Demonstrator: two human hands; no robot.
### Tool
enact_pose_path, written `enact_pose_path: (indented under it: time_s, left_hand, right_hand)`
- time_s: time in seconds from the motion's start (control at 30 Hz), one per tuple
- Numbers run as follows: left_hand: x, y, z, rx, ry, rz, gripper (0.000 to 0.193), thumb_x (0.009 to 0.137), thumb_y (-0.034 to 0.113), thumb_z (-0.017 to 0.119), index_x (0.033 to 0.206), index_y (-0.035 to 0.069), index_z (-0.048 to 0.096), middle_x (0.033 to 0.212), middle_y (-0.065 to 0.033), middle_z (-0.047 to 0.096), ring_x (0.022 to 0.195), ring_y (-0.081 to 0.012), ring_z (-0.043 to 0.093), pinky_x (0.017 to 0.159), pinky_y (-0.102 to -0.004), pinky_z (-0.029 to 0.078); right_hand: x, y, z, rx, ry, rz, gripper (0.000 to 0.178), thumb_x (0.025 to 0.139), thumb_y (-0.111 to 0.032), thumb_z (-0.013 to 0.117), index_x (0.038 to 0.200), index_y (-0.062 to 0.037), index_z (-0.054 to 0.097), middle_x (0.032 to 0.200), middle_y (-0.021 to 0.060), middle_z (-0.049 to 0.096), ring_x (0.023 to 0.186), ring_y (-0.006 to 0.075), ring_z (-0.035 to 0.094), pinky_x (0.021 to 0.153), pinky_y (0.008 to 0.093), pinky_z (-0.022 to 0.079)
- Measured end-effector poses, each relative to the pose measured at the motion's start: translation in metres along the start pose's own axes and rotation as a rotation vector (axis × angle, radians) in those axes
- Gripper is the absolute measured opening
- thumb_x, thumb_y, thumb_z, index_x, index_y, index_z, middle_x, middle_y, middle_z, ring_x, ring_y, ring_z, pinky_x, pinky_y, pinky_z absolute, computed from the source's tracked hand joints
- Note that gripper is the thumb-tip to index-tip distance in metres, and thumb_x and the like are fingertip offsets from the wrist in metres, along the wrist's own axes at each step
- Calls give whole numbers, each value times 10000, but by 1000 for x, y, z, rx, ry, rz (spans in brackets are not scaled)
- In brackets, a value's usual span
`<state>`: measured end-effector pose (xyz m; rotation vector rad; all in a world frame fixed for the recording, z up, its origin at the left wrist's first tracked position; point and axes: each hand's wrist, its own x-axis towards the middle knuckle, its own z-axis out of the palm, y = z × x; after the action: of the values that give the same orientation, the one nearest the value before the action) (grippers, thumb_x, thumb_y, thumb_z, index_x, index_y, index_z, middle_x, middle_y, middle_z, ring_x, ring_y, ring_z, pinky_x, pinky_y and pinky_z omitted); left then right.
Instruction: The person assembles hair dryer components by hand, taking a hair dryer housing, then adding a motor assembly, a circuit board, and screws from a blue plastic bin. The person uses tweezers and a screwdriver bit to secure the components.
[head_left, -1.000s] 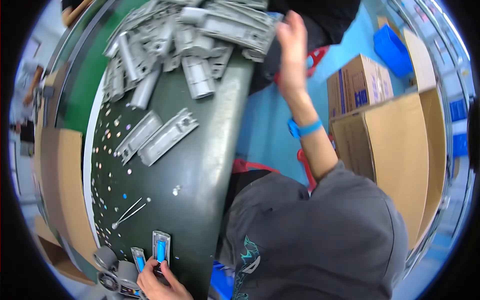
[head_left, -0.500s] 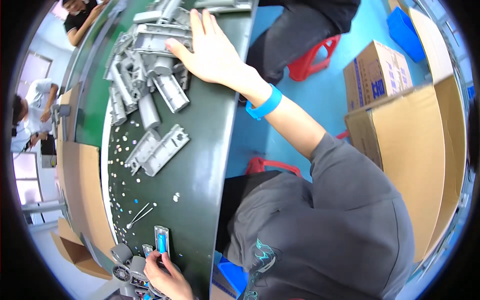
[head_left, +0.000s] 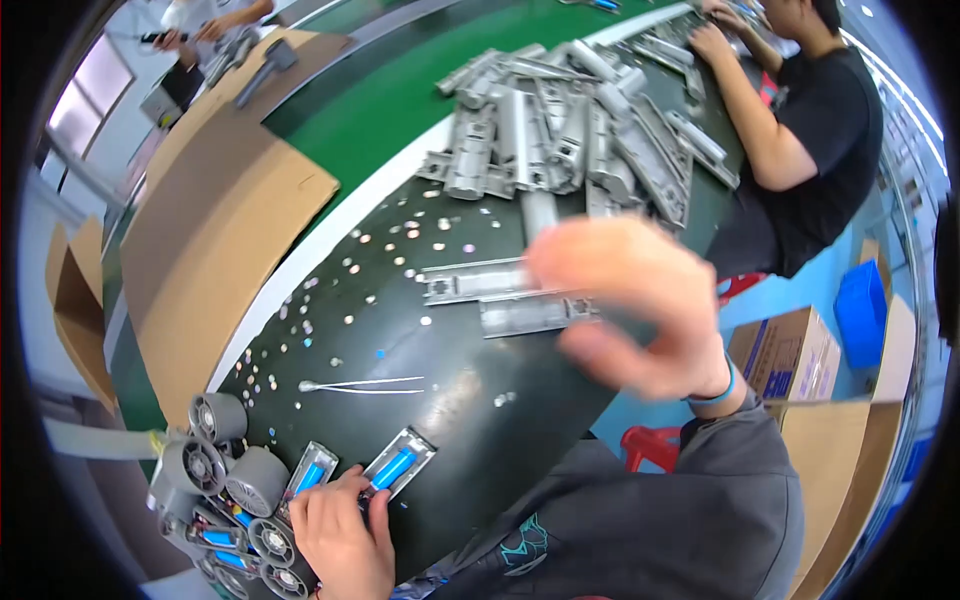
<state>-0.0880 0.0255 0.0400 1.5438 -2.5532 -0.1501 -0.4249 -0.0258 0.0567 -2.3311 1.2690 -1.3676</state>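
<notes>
Thumb and fingers pinched on its near end, our left grip [head_left: 345, 535] holds one grey housing [head_left: 424, 455] on the desk [head_left: 470, 450], a single blue cell [head_left: 394, 468] lying along its trough. We judge the housing light, stiff and fairly smooth, likely plastic, best taken by its long side walls so that no finger presses the cell or any fine parts near it. Just beside it we count one second housing [head_left: 318, 452], also with one blue cell [head_left: 311, 478]; to the left sits a cluster of at least five round grey fan units [head_left: 258, 482]. One pair of tweezers [head_left: 365, 386] lies beyond, near scattered small discs [head_left: 363, 238] too many to count. Our right grip [head_left: 635, 300], blurred, is spread with thumb apart, nothing seen in it, over or beside two shells [head_left: 535, 314] showing no cell. Farther out, a tangled heap of grey shells [head_left: 520, 135] defies our count, with one co-worker [head_left: 835, 115] in black seated past it.
</notes>
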Motion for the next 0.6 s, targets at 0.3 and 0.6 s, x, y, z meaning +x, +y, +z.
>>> enact_pose_path:
  time_s: [0.3,0.6]
  left_hand:
    - [-4,-1,7,88,89,2,241,920,226,697,1098,75,640,997,-49,678,933,-218,627,881,-380,443]
    - [-10,-3,14,162,137,40,276,908,268,681,1089,67,627,1062,-33,653,982,-186,603,881,-365,449]
  right_hand:
    - [209,177,38,-708,-612,204,510,996,-543,546,1227,-110,686,1234,154,698,1174,362,630,999,464,500]
    - [221,246,54,-326,-999,504,666,932,-720,546,1183,-132,731,1172,65,701,1115,188,606,1006,346,433]
